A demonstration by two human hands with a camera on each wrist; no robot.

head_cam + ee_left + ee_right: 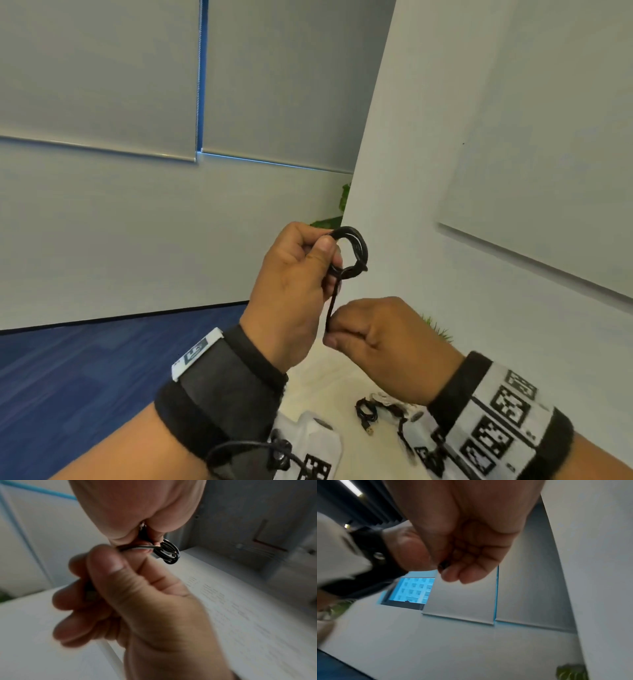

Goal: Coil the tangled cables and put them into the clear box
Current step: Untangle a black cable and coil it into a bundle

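The black cable (pixel 354 251) is held in the air at mid-frame, wound into a small coil. The left hand (pixel 291 287) pinches that coil between thumb and curled fingers. At five o'clock from it, the right hand (pixel 380 342) pinches the cable's straight tail. More tangled cables (pixel 368 411) lie on the white table (pixel 329 383) at six o'clock.

The black cable (pixel 356 250) looks like smooth, slightly glossy rubbery plastic, catching light on its loops. The wrist straps (pixel 253 356) are fuzzy matt black cloth. The table (pixel 329 377) is plain matt white, and the floor (pixel 85 370) looks like blue carpet.
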